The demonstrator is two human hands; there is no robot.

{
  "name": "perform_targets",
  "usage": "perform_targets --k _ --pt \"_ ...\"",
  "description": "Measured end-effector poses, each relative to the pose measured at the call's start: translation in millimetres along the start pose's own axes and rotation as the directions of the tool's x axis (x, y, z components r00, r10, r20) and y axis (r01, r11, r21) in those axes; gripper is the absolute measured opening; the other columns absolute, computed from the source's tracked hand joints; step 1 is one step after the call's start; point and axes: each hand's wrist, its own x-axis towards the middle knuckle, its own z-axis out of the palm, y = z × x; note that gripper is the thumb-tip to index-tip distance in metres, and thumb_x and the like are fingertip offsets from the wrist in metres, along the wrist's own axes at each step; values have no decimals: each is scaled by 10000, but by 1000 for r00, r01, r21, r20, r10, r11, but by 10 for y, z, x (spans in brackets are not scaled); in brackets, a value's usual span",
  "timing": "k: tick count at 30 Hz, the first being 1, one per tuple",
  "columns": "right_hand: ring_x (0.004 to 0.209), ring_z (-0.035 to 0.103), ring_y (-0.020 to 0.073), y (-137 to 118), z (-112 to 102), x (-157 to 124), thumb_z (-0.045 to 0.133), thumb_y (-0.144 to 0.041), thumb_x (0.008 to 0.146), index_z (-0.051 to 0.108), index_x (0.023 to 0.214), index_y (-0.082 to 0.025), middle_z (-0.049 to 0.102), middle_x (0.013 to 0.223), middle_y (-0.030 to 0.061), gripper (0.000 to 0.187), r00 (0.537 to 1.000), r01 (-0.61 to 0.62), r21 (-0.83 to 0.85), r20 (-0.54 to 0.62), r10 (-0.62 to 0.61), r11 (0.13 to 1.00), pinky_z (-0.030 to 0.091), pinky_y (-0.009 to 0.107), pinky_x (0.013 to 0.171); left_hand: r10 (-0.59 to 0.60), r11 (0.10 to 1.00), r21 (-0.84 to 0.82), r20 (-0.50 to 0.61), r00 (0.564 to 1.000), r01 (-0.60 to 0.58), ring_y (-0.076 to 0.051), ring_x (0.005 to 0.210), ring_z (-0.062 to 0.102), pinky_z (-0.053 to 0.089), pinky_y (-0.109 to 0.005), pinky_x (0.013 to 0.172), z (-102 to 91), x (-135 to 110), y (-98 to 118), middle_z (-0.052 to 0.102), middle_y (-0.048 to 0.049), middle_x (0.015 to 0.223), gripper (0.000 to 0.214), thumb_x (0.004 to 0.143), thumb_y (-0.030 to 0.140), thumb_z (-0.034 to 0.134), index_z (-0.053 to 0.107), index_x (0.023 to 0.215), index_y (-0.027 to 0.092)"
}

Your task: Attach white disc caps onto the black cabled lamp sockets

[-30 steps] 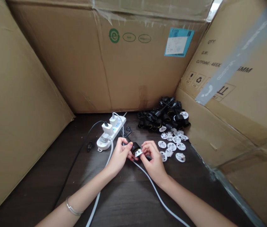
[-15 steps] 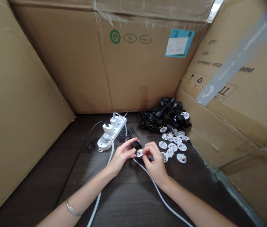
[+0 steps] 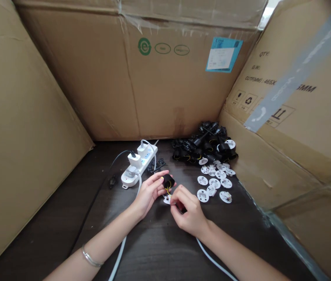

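Note:
My left hand [image 3: 151, 192] is closed round a short black cylindrical housing [image 3: 168, 181], whose open end faces me. Yellow wires [image 3: 168, 191] run from that opening down to a small white round circuit board [image 3: 167, 199]. My right hand [image 3: 189, 207] pinches the board's right edge between thumb and fingertips, just below the housing. Part of the board is hidden behind those fingers. Something dark and reddish shows inside the curl of my right hand; I cannot make out what it is.
Several loose white round boards [image 3: 214, 183] lie to the right, before a pile of black housings and cables [image 3: 200, 146]. A white power strip [image 3: 129, 180] with plugged-in adapters stands left. A white cable [image 3: 212, 259] crosses the table. Cardboard boxes [image 3: 165, 97] wall in the back and sides.
My right hand has moved down and slightly left with the white board, away from the black housing. The yellow wires now show between the two. My left hand keeps its hold.

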Motion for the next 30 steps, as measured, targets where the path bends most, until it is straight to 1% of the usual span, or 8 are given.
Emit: perform_targets --k 4,7,10,14,16,20,26,30 --pt "517 356 80 -2 17 -7 472 -30 673 409 701 -173 411 674 -15 158 993 11 -49 115 -6 999 284 213 483 -4 1000 -14 -5 1000 4 -244 901 620 436 -352 820 5 -17 19 624 -99 987 300 782 196 563 539 1077 147" --pt "516 354 79 2 22 6 472 -51 680 393 679 -171 409 667 -17 144 983 -26 -92 181 43 995 273 214 483 0 1000 -28 -14 1000 -1 -244 881 626 439 -355 816 4 -24 19 625 -91 955 286 775 182 564 533 1057 141" --pt "518 351 80 10 13 24 461 -55 679 382 673 -172 412 671 -17 142 977 -73 -114 194 94 991 271 214 488 7 999 -50 -13 1000 -8 -242 885 625 433 -365 836 1 -16 11 618 -91 983 289 766 171 572 531 1051 142" --pt "525 345 83 -1 -5 32 450 -51 675 363 663 -174 404 676 -17 151 976 -91 -99 190 109 991 268 215 494 8 999 -52 -3 1000 -8 -233 888 622 431 -360 837 -6 -2 3 620 -91 997 291 765 183 579 538 1050 148" --pt "521 341 83 -11 -6 29 454 -52 684 360 664 -176 395 674 -19 156 981 -96 -70 160 107 993 268 217 496 13 999 -34 -5 1000 -14 -221 879 621 439 -340 813 -7 0 3 625 -88 992 289 761 196 587 547 1045 155" --pt "526 352 85 -10 10 26 461 -64 734 390 693 -177 389 690 -16 140 989 -144 -3 28 144 990 283 219 500 2 1000 8 -13 1000 -2 -186 822 622 454 -301 756 -6 1 7 629 -84 984 282 753 219 597 561 1028 162" --pt "601 415 105 28 26 50 458 -94 794 425 760 -178 431 740 0 97 958 -249 85 -125 258 965 333 219 537 -6 998 58 -27 1000 8 -186 859 596 456 -306 758 -1 5 10 600 -86 992 296 755 252 595 563 1031 151" --pt "582 417 103 48 27 50 463 -101 796 420 761 -179 428 713 -10 96 928 -311 114 -177 327 944 342 216 526 -3 996 85 -26 1000 6 -196 881 580 459 -341 782 -2 6 5 594 -79 971 292 743 261 606 571 1012 155"
